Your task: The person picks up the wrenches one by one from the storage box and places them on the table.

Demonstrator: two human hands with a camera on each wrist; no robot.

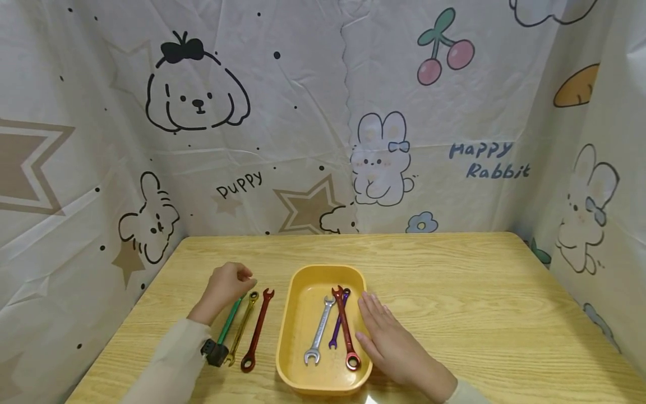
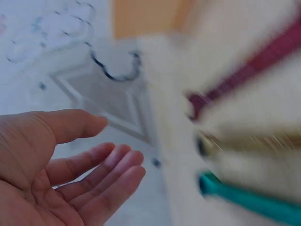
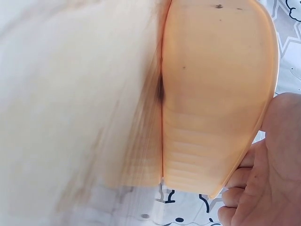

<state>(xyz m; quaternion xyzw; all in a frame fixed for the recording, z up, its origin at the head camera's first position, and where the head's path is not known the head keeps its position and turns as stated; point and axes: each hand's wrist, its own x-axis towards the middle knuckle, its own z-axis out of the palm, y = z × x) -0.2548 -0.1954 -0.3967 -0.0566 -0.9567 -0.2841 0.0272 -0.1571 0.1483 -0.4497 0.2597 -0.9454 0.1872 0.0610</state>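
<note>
A yellow tray (image 1: 295, 314) is seen on a light wood-grain table (image 1: 454, 292), and a silver wrench (image 1: 319, 332), a purple wrench (image 1: 337, 325) and a red wrench (image 1: 345, 328) are held in it. Green (image 1: 230, 320), gold (image 1: 243, 326) and dark red (image 1: 257, 331) wrenches are laid on the table beside it. A white backdrop (image 1: 303, 112) is printed with black-outlined puppies, rabbits, tan stars and pink cherries.

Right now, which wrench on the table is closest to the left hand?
The green wrench, leftmost of three outside the tray, lies right under the left hand.
</note>
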